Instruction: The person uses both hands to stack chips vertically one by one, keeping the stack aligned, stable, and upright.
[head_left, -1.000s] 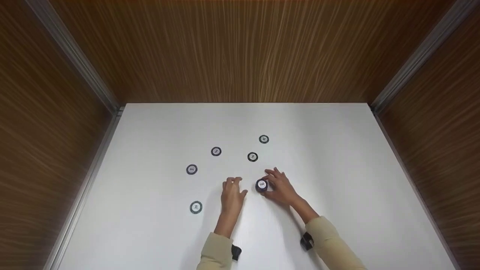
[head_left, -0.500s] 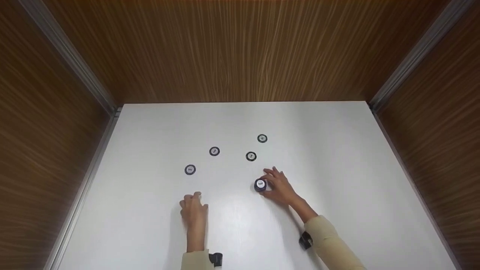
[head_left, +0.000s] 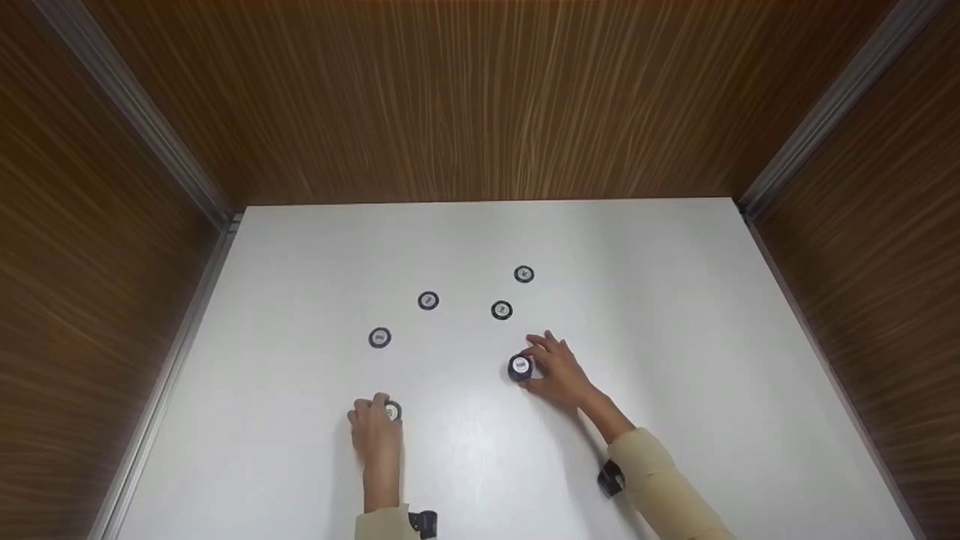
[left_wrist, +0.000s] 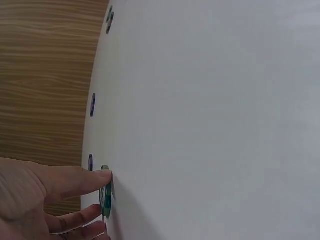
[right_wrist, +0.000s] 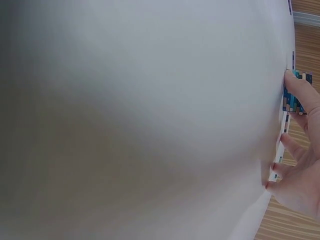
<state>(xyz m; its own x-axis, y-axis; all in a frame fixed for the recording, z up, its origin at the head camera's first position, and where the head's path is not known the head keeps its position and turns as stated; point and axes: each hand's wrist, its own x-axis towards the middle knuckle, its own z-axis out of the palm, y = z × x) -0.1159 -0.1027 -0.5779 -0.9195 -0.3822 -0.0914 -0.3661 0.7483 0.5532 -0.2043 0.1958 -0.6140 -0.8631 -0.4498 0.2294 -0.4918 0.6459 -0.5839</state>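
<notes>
My left hand (head_left: 375, 431) is at a green poker chip (head_left: 394, 410) at the left front of the white table. The left wrist view has this green chip (left_wrist: 105, 192) between thumb and curled fingers, partly hidden by the thumb. My right hand (head_left: 561, 376) holds a stack of poker chips (head_left: 520, 365) with a dark blue one on top, thumb and index finger on its sides. In the right wrist view the stack (right_wrist: 295, 95) shows blue, teal and dark edges, and the other fingertips (right_wrist: 270, 186) rest on the table.
Two purple chips, one farther back (head_left: 428, 301) and one nearer (head_left: 380, 337), lie flat left of centre. A black chip (head_left: 502, 310) and a dark green chip (head_left: 524, 274) lie beyond the stack. Wood-grain panels (head_left: 480, 105) enclose the white table (head_left: 660, 300) at the back and sides.
My left hand has moved left from beside the stack to the green chip and now has it between thumb and fingers. My right hand has stayed at the stack.
</notes>
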